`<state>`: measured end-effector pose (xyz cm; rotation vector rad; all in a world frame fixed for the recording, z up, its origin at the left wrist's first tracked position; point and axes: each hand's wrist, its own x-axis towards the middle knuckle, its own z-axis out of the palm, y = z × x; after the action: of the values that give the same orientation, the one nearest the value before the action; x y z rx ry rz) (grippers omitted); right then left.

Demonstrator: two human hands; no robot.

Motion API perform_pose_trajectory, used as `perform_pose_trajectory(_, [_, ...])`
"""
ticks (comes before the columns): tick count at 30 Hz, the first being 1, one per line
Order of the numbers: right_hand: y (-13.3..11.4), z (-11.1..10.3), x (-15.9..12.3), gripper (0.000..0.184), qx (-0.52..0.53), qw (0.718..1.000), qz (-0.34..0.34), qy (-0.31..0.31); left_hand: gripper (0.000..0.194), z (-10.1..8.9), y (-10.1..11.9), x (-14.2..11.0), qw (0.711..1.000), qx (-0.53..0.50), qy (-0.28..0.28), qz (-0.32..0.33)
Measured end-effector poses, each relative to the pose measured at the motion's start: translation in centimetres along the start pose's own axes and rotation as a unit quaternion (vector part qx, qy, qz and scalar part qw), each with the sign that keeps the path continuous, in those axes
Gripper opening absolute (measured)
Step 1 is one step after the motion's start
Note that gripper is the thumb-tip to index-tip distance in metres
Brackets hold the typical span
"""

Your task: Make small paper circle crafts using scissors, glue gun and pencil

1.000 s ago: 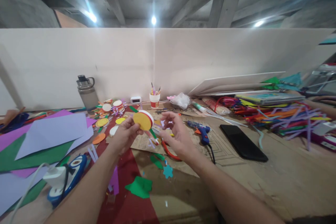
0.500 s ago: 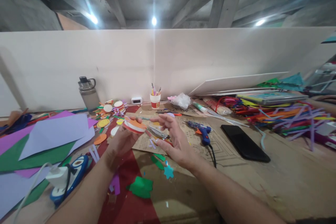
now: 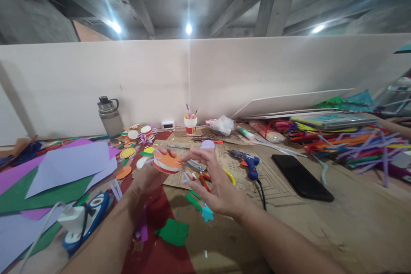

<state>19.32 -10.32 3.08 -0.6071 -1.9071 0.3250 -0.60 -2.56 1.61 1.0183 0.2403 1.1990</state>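
Nearest lies a green paper scrap (image 3: pixel 173 232) on the table (image 3: pixel 221 248). Beyond it, the right hand (image 3: pixel 215 186) has its fingers and thumb parted beside the drum; whether a fingertip touches it, I cannot tell. The left hand (image 3: pixel 147 176) grasps the small paper drum (image 3: pixel 168 163), orange face up, above the table. It looks light, stiffish and easily dented, so the rim seems the safest hold. Farther off lie a glue gun (image 3: pixel 251 163) and a cup (image 3: pixel 190 127).

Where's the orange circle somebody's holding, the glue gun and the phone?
Orange circle (image 3: pixel 168 162): head view, on its flat orange face.
Glue gun (image 3: pixel 251 162): head view, on its blue body.
Phone (image 3: pixel 302 177): head view, middle of its black face.
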Motion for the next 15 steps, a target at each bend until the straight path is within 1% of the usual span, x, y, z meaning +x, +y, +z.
perform_pose_trajectory(5, [-0.4,-0.2,0.0,0.061,-0.022,1.0,-0.019,0.001,0.034,0.2,0.3,-0.1,1.0,0.009,-0.001,0.018])
perform_pose_trajectory(9, [-0.5,-0.3,0.0,0.06,-0.036,0.999,-0.025,0.002,0.034,-0.3,0.0,-0.1,1.0,0.013,0.014,0.02])
perform_pose_trajectory(11, [-0.5,-0.2,0.0,0.06,-0.041,0.999,-0.022,0.008,0.034,-0.7,-0.2,-0.1,1.0,0.014,0.015,0.017])
perform_pose_trajectory(15, [-0.5,-0.1,0.1,0.059,-0.06,0.998,0.003,0.008,0.031,-1.4,-0.5,0.0,1.0,0.02,-0.001,0.019])
